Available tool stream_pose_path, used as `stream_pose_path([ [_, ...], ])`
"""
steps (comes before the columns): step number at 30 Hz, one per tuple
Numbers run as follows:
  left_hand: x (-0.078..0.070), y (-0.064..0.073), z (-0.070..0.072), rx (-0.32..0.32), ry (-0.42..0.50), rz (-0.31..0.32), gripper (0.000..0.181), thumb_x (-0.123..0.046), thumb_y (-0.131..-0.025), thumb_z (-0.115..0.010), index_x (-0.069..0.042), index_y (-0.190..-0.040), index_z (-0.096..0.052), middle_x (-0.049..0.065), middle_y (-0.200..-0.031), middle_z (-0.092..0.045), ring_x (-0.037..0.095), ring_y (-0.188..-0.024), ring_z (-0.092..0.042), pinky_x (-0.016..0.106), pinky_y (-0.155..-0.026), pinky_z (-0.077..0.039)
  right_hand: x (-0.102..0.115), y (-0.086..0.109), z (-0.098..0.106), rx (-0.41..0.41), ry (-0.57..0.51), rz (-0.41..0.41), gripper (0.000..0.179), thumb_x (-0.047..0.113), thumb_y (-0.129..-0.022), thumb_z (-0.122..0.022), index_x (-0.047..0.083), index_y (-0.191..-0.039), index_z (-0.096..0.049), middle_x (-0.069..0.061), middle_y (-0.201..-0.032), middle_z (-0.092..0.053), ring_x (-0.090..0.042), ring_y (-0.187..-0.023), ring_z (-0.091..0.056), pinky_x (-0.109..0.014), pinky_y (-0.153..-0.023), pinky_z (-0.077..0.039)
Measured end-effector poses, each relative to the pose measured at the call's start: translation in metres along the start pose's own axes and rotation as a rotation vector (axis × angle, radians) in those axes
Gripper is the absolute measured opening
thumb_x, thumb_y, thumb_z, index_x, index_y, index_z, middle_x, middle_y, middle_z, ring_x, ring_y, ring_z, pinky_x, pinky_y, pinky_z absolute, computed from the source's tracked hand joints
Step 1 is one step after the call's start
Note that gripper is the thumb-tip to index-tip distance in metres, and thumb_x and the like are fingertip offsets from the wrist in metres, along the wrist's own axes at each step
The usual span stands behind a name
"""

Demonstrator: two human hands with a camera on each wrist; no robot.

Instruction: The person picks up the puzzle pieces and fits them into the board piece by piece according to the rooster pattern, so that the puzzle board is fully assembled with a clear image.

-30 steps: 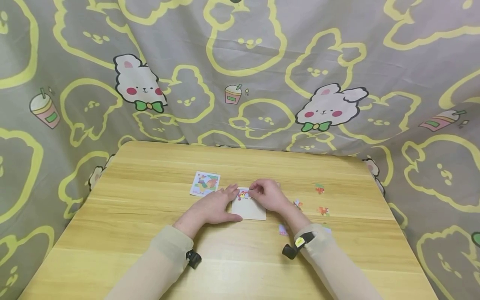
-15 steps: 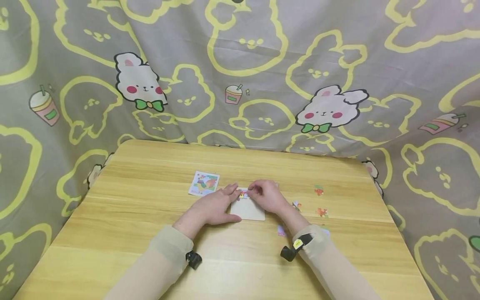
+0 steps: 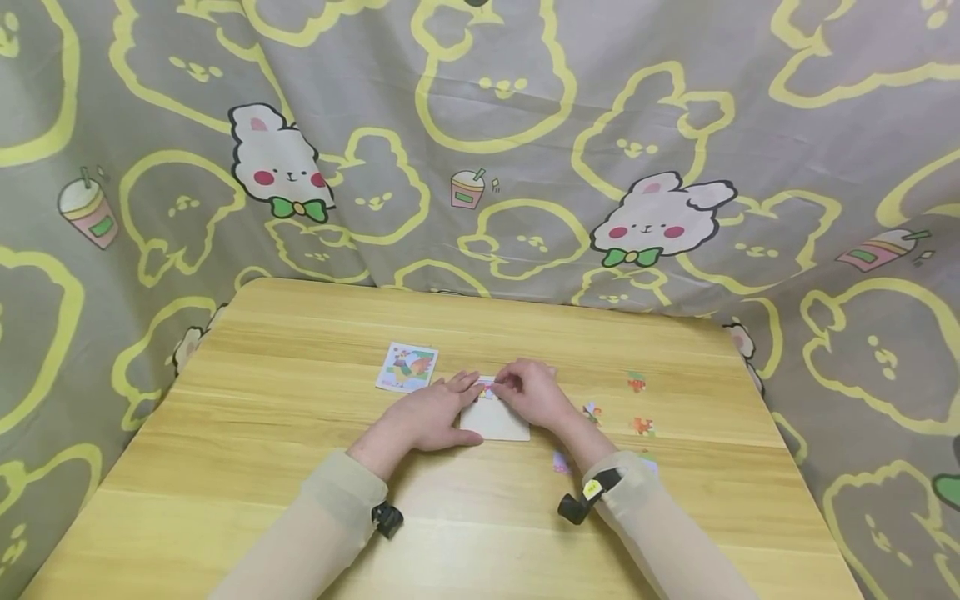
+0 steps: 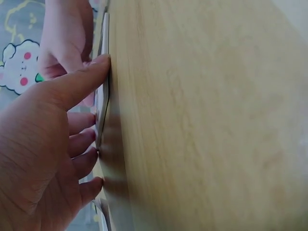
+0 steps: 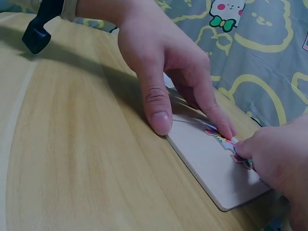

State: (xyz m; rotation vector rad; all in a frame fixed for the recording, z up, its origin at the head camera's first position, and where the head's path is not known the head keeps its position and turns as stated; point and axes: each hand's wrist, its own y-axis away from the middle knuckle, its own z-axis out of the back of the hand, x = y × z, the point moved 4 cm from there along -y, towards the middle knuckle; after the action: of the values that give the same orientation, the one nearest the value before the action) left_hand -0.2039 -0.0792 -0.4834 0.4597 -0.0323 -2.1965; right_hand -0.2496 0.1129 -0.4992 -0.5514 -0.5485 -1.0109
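A pale square puzzle board [image 3: 495,422] lies on the table between my hands. Several colourful jigsaw pieces [image 5: 222,140] sit along its far side, partly covered by fingers. My left hand [image 3: 435,414] rests over the board's left side with extended fingers; its thumb [image 5: 161,122] touches the near left corner and its index fingertip presses by the pieces. From the right, my right hand [image 3: 538,393] pinches a puzzle piece [image 5: 248,163] between thumb and index finger, at the far edge of the board. Its fingers hide most of that piece.
A square picture card [image 3: 407,367] with a printed bird lies beyond my left hand. Loose jigsaw pieces lie to the right, among them an orange piece [image 3: 642,426], a red-green piece [image 3: 636,382] and a purple piece [image 3: 562,462]. A patterned curtain [image 3: 525,167] surrounds the wooden table [image 3: 300,333].
My right fingertips have come slightly nearer to the left hand's fingers, and less of the coloured pieces shows between them. The left hand keeps its place on the board.
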Motion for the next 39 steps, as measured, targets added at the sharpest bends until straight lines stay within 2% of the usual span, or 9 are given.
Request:
stream_pose_path([
  [8, 0.000, 0.000, 0.000, 0.005, -0.001, 0.009, 0.090, -0.064, -0.098, -0.066, -0.018, -0.168, -0.033, 0.009, -0.174, -0.024, 0.036, -0.155, -0.032, 0.053, -0.121, -0.035, -0.001, -0.001, -0.002, 0.009, -0.001, -0.050, 0.012, 0.019, -0.097, -0.080, 0.008, -0.102, -0.077, 0.007, -0.079, -0.063, -0.014, -0.072, -0.055, -0.041, -0.081, -0.039],
  [12, -0.002, -0.002, 0.000, 0.006, -0.033, -0.001, 0.091, -0.063, -0.098, -0.066, -0.014, -0.167, -0.034, 0.011, -0.174, -0.024, 0.032, -0.157, -0.027, 0.052, -0.123, -0.031, -0.002, -0.002, -0.001, -0.005, 0.007, -0.076, 0.018, 0.021, -0.096, -0.081, 0.006, -0.104, -0.077, 0.006, -0.078, -0.063, -0.014, -0.071, -0.055, -0.041, -0.082, -0.040],
  [17, -0.004, -0.003, -0.002, 0.005, -0.045, -0.006, 0.092, -0.064, -0.099, -0.063, -0.009, -0.167, -0.033, 0.013, -0.174, -0.021, 0.030, -0.158, -0.023, 0.051, -0.125, -0.028, -0.003, -0.002, -0.003, -0.036, 0.019, -0.084, 0.014, 0.022, -0.096, -0.082, 0.009, -0.096, -0.076, 0.008, -0.075, -0.064, -0.012, -0.068, -0.057, -0.034, -0.071, -0.047],
  [19, -0.005, -0.003, -0.002, 0.000, -0.044, -0.003, 0.092, -0.064, -0.099, -0.063, -0.008, -0.166, -0.034, 0.015, -0.174, -0.022, 0.031, -0.158, -0.025, 0.052, -0.124, -0.029, -0.003, -0.002, -0.004, -0.049, 0.026, -0.087, 0.014, 0.023, -0.096, -0.082, 0.010, -0.094, -0.076, 0.007, -0.076, -0.064, -0.013, -0.069, -0.057, -0.031, -0.065, -0.048],
  [22, -0.005, -0.003, 0.000, -0.010, -0.041, 0.009, 0.091, -0.064, -0.099, -0.064, -0.008, -0.165, -0.036, 0.015, -0.173, -0.024, 0.032, -0.156, -0.030, 0.053, -0.123, -0.032, -0.003, 0.000, -0.003, -0.063, 0.035, -0.088, 0.018, 0.025, -0.096, -0.082, 0.008, -0.097, -0.077, 0.003, -0.084, -0.062, -0.015, -0.074, -0.055, -0.032, -0.066, -0.048],
  [28, -0.003, -0.001, 0.000, -0.018, -0.008, 0.017, 0.090, -0.062, -0.098, -0.066, -0.009, -0.165, -0.037, 0.014, -0.173, -0.024, 0.032, -0.156, -0.030, 0.053, -0.123, -0.031, -0.003, 0.001, 0.007, 0.022, 0.019, -0.012, 0.020, 0.023, -0.098, -0.079, 0.007, -0.109, -0.080, -0.006, -0.111, -0.059, -0.015, -0.077, -0.054, -0.032, -0.067, -0.051],
  [30, -0.003, -0.001, 0.000, -0.018, 0.001, 0.018, 0.090, -0.062, -0.098, -0.066, -0.010, -0.165, -0.037, 0.014, -0.173, -0.024, 0.031, -0.156, -0.029, 0.052, -0.124, -0.031, -0.003, 0.002, 0.009, 0.056, 0.024, 0.028, 0.018, 0.021, -0.099, -0.079, 0.008, -0.111, -0.081, -0.005, -0.113, -0.060, -0.014, -0.075, -0.055, -0.033, -0.066, -0.051],
  [34, -0.003, -0.001, 0.000, -0.018, 0.014, 0.024, 0.091, -0.062, -0.098, -0.066, -0.011, -0.166, -0.036, 0.013, -0.174, -0.023, 0.030, -0.157, -0.028, 0.051, -0.124, -0.030, -0.003, 0.005, 0.008, 0.082, 0.049, 0.098, 0.024, 0.024, -0.097, -0.080, 0.008, -0.115, -0.083, -0.002, -0.112, -0.062, -0.013, -0.082, -0.055, -0.040, -0.081, -0.045],
  [39, -0.002, -0.002, -0.001, -0.018, 0.009, 0.029, 0.091, -0.064, -0.098, -0.066, -0.012, -0.166, -0.036, 0.012, -0.174, -0.023, 0.030, -0.157, -0.029, 0.052, -0.124, -0.030, -0.003, 0.007, 0.007, 0.094, 0.073, 0.117, 0.035, 0.025, -0.096, -0.081, 0.004, -0.124, -0.079, -0.002, -0.115, -0.062, -0.013, -0.085, -0.054, -0.045, -0.089, -0.037],
])
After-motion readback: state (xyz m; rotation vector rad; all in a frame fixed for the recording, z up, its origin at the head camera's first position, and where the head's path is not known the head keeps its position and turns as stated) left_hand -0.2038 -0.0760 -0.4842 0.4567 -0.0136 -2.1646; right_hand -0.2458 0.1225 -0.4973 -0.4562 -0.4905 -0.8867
